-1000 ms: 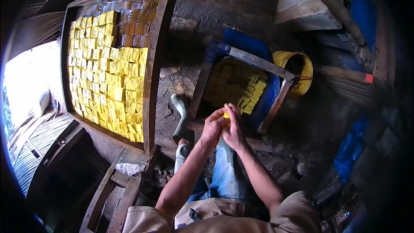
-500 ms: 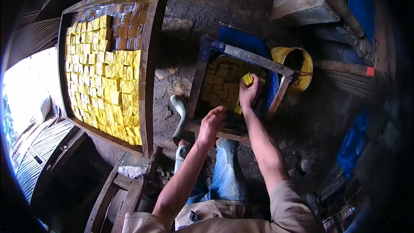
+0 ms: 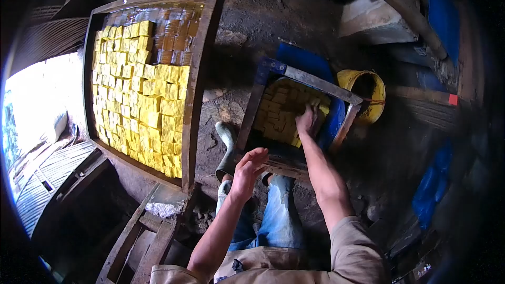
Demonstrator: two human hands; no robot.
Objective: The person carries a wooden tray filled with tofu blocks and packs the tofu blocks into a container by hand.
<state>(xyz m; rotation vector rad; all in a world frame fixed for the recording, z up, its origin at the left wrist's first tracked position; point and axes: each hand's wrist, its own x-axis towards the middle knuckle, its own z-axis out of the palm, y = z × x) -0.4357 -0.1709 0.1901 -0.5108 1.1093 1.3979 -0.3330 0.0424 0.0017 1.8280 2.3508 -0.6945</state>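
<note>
Dark floor (image 3: 247,16) surrounds the bin (image 3: 337,118): inside, the right hand (image 3: 308,120), grip unreadable, could crush yellow blocks (image 3: 281,110) by pressing; outside, the left hand (image 3: 246,174) hangs loosely uncurled, empty.

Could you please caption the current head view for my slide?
Right hand reaching among yellow rectangular blocks in a wood-framed blue container, left hand nearby.

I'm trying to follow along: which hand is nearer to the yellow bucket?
Right. The right hand is inside the wooden frame, left of the yellow bucket; the left hand is farther off, by the frame's near edge.
</note>
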